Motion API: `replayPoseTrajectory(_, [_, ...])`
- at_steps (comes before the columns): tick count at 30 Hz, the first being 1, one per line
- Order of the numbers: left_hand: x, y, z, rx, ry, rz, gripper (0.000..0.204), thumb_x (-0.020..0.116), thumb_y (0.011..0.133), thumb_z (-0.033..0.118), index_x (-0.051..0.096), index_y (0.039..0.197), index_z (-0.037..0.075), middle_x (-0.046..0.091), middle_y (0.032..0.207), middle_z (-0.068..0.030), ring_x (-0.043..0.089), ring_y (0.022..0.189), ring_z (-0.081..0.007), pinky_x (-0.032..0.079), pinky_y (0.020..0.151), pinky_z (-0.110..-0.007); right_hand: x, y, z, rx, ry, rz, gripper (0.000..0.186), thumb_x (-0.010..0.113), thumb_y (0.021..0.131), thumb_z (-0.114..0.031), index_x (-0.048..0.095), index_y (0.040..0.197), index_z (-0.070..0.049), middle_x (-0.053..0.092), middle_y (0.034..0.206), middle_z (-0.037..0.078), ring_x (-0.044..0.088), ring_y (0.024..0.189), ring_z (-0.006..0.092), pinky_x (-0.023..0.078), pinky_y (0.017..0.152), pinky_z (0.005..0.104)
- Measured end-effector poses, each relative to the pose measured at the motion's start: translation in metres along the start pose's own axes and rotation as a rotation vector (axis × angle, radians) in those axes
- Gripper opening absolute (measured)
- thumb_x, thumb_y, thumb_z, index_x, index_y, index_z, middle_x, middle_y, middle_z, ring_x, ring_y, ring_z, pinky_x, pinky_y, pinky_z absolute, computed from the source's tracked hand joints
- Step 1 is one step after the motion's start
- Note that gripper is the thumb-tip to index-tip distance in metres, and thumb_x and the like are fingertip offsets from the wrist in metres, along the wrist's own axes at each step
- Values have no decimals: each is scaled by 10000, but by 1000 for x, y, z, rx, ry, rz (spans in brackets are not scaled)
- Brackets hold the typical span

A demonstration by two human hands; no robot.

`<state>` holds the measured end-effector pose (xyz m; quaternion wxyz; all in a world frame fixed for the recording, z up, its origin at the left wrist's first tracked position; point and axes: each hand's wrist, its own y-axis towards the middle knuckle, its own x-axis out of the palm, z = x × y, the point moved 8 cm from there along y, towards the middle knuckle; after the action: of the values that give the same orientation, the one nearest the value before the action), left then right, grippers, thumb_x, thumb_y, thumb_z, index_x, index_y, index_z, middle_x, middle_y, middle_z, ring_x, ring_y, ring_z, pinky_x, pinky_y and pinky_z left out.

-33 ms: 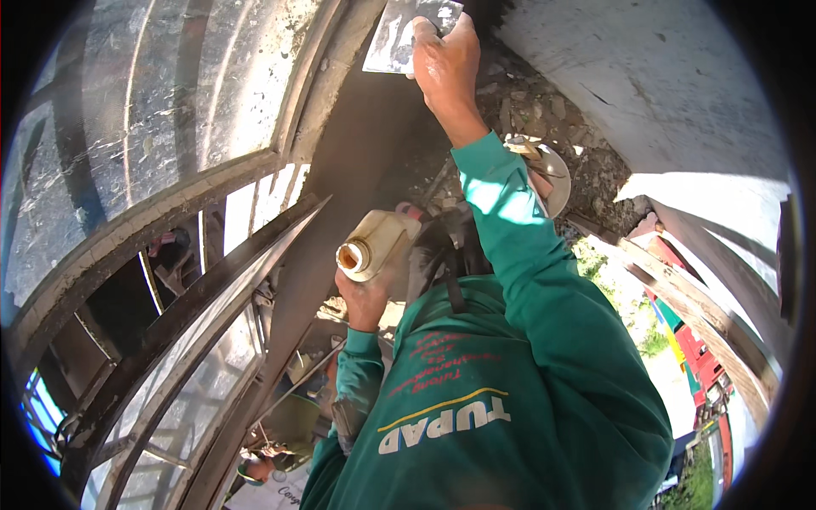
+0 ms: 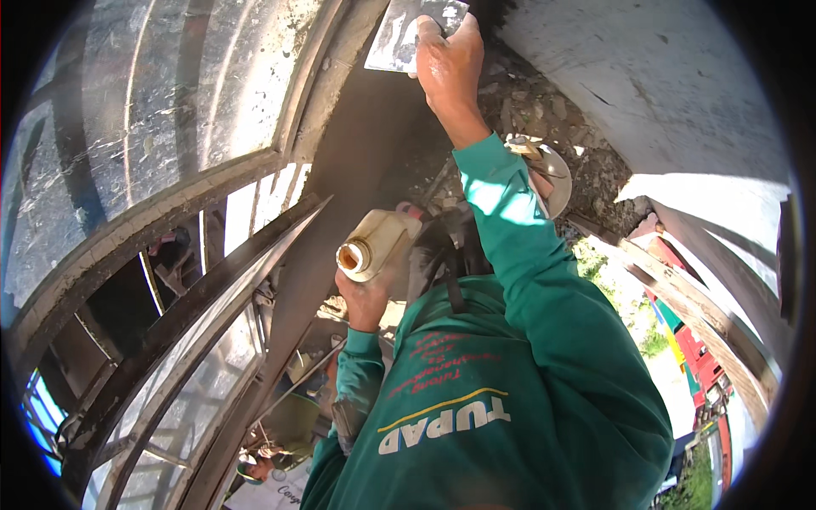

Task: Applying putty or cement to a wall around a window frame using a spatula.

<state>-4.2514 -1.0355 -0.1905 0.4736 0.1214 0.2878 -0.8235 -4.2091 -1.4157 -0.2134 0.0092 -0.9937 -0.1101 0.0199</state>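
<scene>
My right hand [image 2: 448, 68] reaches up to the top of the view, thumb and fingers closed on a flat rectangular plate [image 2: 398, 38]. Pale and shiny, this plate has dark smears, and its upper edge runs out of the picture. Lower down, in front of my body, my left hand [image 2: 364, 297] grips a yellowish plastic jug [image 2: 378, 242]. The jug lies tilted, its uncapped round mouth towards me with a brown stain inside. Some left fingers are hidden behind it.
A large weathered panel [image 2: 161, 93] in a frame fills the upper left, with wooden slats [image 2: 195, 297] below it. A pale wall [image 2: 654, 76] rises at right above rubble [image 2: 544, 102]. A round white container [image 2: 557, 183] holds wood-like pieces. Another person [image 2: 255, 467] is at lower left.
My right hand and the plate have shifted very slightly to the right. The left hand and the jug stay in place.
</scene>
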Motion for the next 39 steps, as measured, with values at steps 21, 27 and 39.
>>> replayPoseTrajectory(21, [3, 16, 2, 2, -13, -34, 471, 843, 803, 125, 694, 1201, -80, 763, 1115, -137, 733, 980, -205, 569, 885, -341, -3, -2, 15, -44, -51, -68, 405, 601, 949, -253, 579, 1168, 86, 679, 1061, 295, 655, 1011, 456, 507, 925, 488])
replayPoseTrajectory(27, [2, 17, -3, 5, -1, -42, 435, 828, 804, 115, 702, 1174, -77, 767, 1091, -129, 736, 942, -198, 577, 846, -335, -4, -5, 6, 10, -61, -100, 432, 596, 945, -242, 562, 1210, 98, 675, 1085, 318, 653, 1022, 473, 504, 929, 496])
replayPoseTrajectory(39, [10, 17, 10, -1, -24, -36, 441, 836, 799, 112, 702, 1171, -84, 770, 1085, -134, 740, 946, -200, 577, 853, -336, -2, -4, 8, 60, -44, -97, 411, 586, 946, -198, 557, 1217, 110, 670, 1102, 343, 654, 1043, 488, 497, 952, 503])
